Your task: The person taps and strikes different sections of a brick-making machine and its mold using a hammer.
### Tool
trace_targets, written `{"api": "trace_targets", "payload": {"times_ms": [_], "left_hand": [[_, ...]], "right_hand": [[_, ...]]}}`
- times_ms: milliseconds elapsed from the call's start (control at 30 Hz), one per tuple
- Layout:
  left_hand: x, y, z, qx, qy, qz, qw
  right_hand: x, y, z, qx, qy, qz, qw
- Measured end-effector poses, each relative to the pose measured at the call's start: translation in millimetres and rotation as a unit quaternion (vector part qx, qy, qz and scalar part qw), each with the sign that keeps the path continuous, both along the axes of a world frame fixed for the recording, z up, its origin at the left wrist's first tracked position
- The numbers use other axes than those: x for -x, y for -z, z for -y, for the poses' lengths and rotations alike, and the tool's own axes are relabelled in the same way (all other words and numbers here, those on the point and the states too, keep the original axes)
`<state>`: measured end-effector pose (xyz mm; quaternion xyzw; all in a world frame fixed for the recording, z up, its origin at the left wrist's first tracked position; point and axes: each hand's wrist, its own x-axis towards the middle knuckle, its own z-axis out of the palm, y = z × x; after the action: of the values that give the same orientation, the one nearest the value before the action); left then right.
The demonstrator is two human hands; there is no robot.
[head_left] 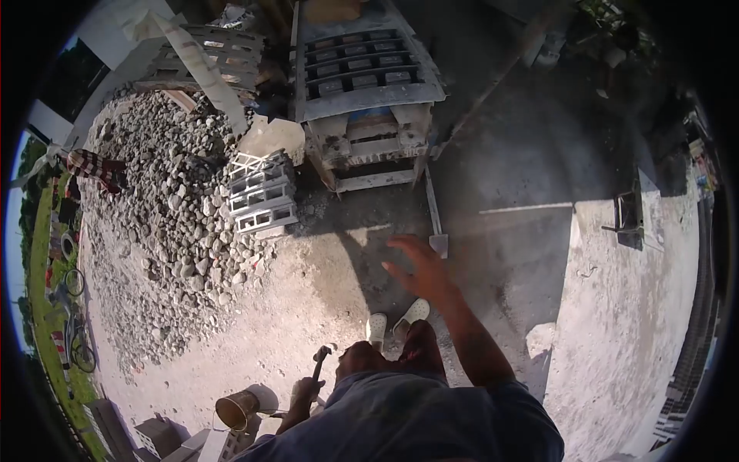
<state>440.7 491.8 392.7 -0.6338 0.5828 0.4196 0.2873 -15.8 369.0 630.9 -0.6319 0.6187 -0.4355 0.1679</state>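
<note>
Low on my left side, my left hand [305, 389] is closed around the handle of a hammer [319, 363], whose head points up and away from me. In front of my body, my right hand [423, 269] reaches out with thumb and fingers apart and nothing in it. Beyond that hand, a long-handled tool with a flat blade [438, 245] leans against a wooden stand [375, 146]. The hand overlaps the ground near the blade in view; contact cannot be seen. A bucket [237, 410] lies tipped near my left hand.
Grey hollow blocks [262, 202] are stacked beside a large gravel pile [173, 200]. Rows of block-like pieces [362, 63] sit on the stand. More blocks [158, 436] lie at lower left, with a bicycle [79, 339] beyond. A dark chair-like object [629, 218] stands at right.
</note>
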Motion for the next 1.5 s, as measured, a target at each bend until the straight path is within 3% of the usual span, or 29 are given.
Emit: {"api": "trace_targets", "payload": {"times_ms": [33,100,167,233,267,400,433,467,533,600,633,733,767,833,867,933,1033,1133,1267,1500], "left_hand": [[-4,12,-7,0.043,0.068,-0.006,0.997],[-3,13,-15,0.029,-0.001,-0.053,0.998],[44,-45,-2,0.009,-0.122,-0.028,0.992],[46,-12,-2,0.04,-0.097,-0.084,0.991],[55,-2,3,0.059,-0.062,-0.112,0.99],[130,2,59,0.112,0.09,-0.137,0.98],[164,-19,81,0.082,0.067,-0.136,0.985],[187,-1,102,0.14,0.133,-0.14,0.971],[270,-59,142,0.095,0.081,-0.137,0.983],[332,-55,170,0.132,0.142,-0.141,0.971],[368,-68,176,0.111,0.119,-0.133,0.978],[457,-74,178,0.128,0.103,-0.124,0.979],[481,-72,175,0.129,0.126,-0.105,0.978],[514,-69,152,0.123,0.147,-0.076,0.979],[532,-68,146,0.085,0.147,-0.047,0.984],[559,-66,129,0.042,0.14,-0.015,0.989],[582,-70,85,-0.064,0.183,0.03,0.981],[607,-65,45,-0.108,0.254,0.075,0.958],[640,-40,22,-0.147,0.231,0.071,0.959],[776,-11,103,-0.16,0.236,0.07,0.956]], "right_hand": [[-27,18,-11,-0.05,-0.054,-0.012,0.997],[-55,73,-42,-0.187,-0.204,0.013,0.961],[-61,93,-86,-0.311,-0.235,0.037,0.92],[-50,117,-123,-0.421,-0.232,0.051,0.875],[-35,117,-136,-0.421,-0.227,0.051,0.877],[32,108,-183,-0.402,-0.073,0.067,0.91],[53,120,-191,-0.366,-0.035,0.098,0.925],[74,138,-199,-0.332,0.005,0.128,0.935],[112,162,-218,-0.234,0.148,0.111,0.954],[159,179,-240,-0.222,0.169,0.127,0.952],[180,185,-253,-0.198,0.193,0.136,0.951],[234,180,-293,-0.221,0.268,0.156,0.925],[253,202,-315,-0.223,0.267,0.204,0.915],[297,244,-367,-0.389,0.194,0.135,0.89],[321,211,-379,-0.42,0.23,0.221,0.85],[363,195,-401,-0.484,0.275,0.187,0.809],[443,195,-430,-0.486,0.285,0.171,0.808],[525,190,-420,-0.464,0.323,0.146,0.812],[624,187,-359,-0.419,0.335,0.118,0.836],[741,192,-189,-0.376,0.261,0.135,0.879]]}}
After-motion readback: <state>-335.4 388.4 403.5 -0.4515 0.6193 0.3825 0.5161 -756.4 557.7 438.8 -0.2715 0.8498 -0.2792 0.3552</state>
